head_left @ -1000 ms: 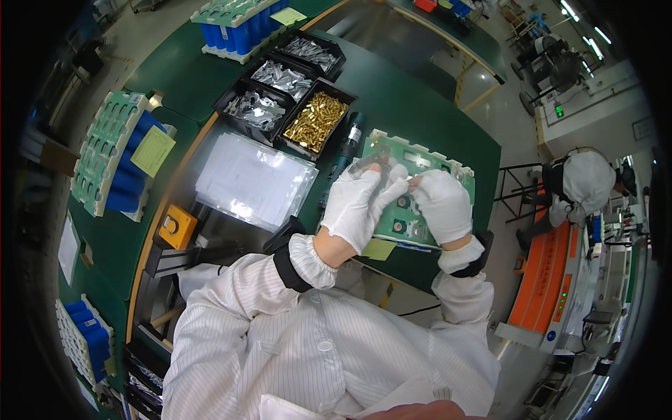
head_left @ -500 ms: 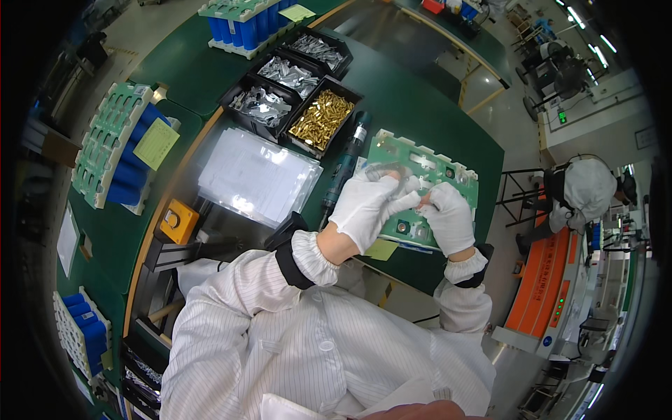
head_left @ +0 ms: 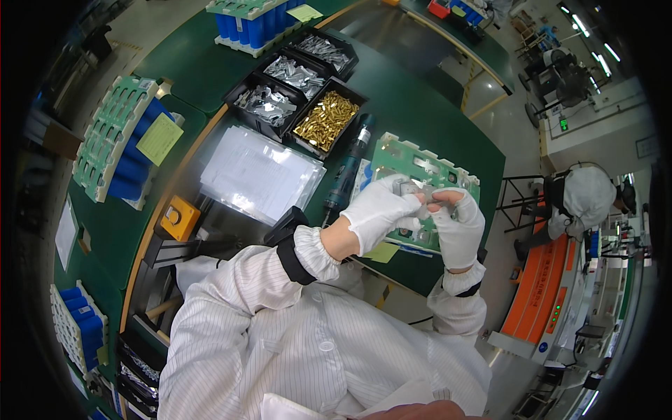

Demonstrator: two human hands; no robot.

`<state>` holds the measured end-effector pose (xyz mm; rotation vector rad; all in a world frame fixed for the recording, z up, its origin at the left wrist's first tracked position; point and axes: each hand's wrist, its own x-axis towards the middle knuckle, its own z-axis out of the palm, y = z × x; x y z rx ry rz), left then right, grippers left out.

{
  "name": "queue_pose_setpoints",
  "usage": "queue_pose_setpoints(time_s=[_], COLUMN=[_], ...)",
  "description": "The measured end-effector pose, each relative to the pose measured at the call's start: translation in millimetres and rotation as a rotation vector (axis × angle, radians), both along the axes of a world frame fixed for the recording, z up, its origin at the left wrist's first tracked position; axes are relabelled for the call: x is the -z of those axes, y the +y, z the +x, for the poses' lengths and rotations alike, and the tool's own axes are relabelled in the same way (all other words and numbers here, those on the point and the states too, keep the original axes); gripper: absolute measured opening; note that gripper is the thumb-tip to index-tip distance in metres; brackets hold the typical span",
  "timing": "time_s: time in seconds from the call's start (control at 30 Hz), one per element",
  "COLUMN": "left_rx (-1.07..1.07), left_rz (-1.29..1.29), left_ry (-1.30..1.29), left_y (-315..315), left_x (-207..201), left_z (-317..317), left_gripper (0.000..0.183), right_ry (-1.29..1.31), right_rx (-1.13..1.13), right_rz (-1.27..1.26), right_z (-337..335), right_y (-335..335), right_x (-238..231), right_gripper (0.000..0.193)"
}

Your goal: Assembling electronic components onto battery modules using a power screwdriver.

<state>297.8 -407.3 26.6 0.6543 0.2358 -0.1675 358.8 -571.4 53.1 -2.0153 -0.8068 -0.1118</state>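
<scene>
Table (head_left: 413,98): dark green, spreading under and beyond the green-topped pack (head_left: 396,148)
Green-topped pack: on the table beneath both hands, partly hidden by them
Sleeved papers (head_left: 262,175): flat, well left of the pack
Black bins (head_left: 246,120): grouped beyond and left of the pack
Power driver (head_left: 343,178): lying just left of the pack; a leftward swing of the left wrist could knock it
Left hand (head_left: 381,210): white-gloved, above the pack, fingers drawn toward the right hand's
Right hand (head_left: 458,225): white-gloved, fingertips bare, at the pack's right side, thumb and finger close together
Yellow note (head_left: 380,252): jutting from the pack's near edge; a passing cuff might drag it
Small greyish piece (head_left: 407,187): above the pack, where the fingertips nearly meet; cannot tell which hand clamps it; a loose pinch could drop it into an opening in the pack
Silver tabs (head_left: 267,105): heaped in bins farther from the pack
Brass-coloured pins (head_left: 325,120): in the bin nearest the pack
</scene>
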Motion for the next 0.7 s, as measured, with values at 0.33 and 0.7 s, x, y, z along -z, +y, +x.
queue_pose_setpoints(time_s=[0.33,0.7], left_rx=[0.074,-0.182], left_rz=[0.302,0.531], left_ry=[-0.113,-0.419], left_y=[4.4,-4.8], left_x=[-8.3,32.8], left_z=[-1.1,6.1], left_gripper=[0.015,0.038], right_ry=[0.156,0.205], right_rx=[0.081,-0.006], right_rz=[0.004,-0.297], right_z=[-5.3,-2.6], right_y=[-7.4,-36.0], right_x=[3.7,5.9], right_gripper=[0.01,0.007])
